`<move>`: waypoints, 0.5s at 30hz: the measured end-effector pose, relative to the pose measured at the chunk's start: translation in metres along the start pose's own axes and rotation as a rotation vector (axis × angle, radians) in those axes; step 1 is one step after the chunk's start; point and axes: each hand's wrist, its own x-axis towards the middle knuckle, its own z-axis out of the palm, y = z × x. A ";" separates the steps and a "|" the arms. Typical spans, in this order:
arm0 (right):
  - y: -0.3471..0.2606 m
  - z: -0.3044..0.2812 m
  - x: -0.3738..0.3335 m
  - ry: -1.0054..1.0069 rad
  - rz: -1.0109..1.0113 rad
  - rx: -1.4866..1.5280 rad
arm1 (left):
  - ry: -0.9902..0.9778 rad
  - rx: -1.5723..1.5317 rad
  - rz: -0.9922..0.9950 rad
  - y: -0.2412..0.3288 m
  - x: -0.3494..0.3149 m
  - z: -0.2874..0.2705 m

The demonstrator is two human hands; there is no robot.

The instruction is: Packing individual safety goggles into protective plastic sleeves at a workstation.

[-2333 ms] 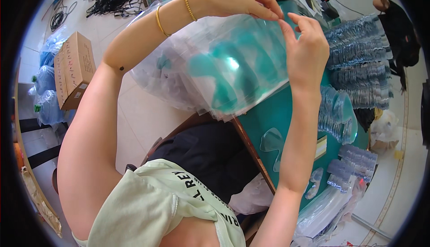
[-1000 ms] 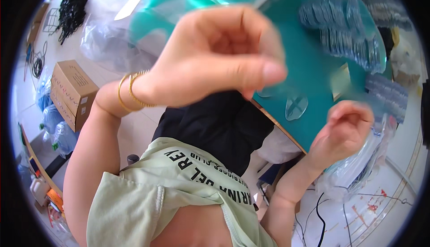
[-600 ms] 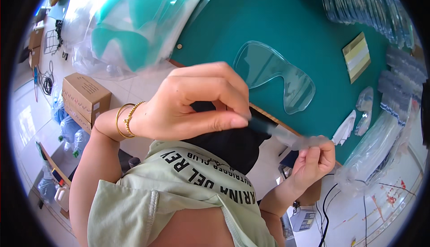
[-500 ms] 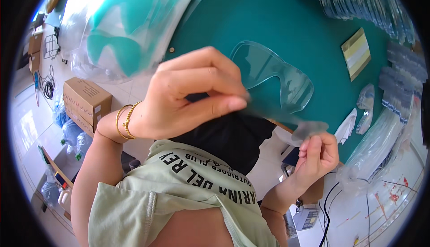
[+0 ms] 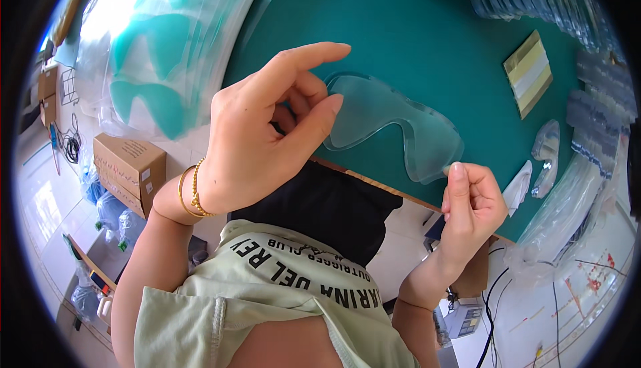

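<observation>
Pinching a corner: right hand [image 5: 475, 201], thumb pressed to curled fingers, clamped, as far as can be seen, on the lower right end of a thin film [image 5: 431, 158]. Film overlies 1 clear goggle lens [image 5: 370, 104], which rests on the green table [image 5: 380, 28] near its wooden edge, directly before the person. 2 outlines show, slightly offset, so film and lens do not look fully matched.

Left hand [image 5: 264, 128] is at the lens's opposite end: index finger stretched out, thumb apart from it, other fingers curled. Contact of thumb with film: cannot tell.

Judgement: holding by the tip probably spares the clear face from finger marks and limits sliding; placement near the edge suits both forearms.

Surroundings: stacked lenses [image 5: 534, 1] at far right, yellowish pad [image 5: 527, 74] and white cloth [image 5: 517, 189] nearer, presumably set aside within right-hand reach. Clear plastic sheets [image 5: 150, 44] with green mask-like shapes lie left, apart from the lens.
</observation>
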 end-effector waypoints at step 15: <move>0.000 0.000 0.000 -0.028 -0.015 -0.069 | 0.003 -0.005 -0.023 0.003 -0.002 0.000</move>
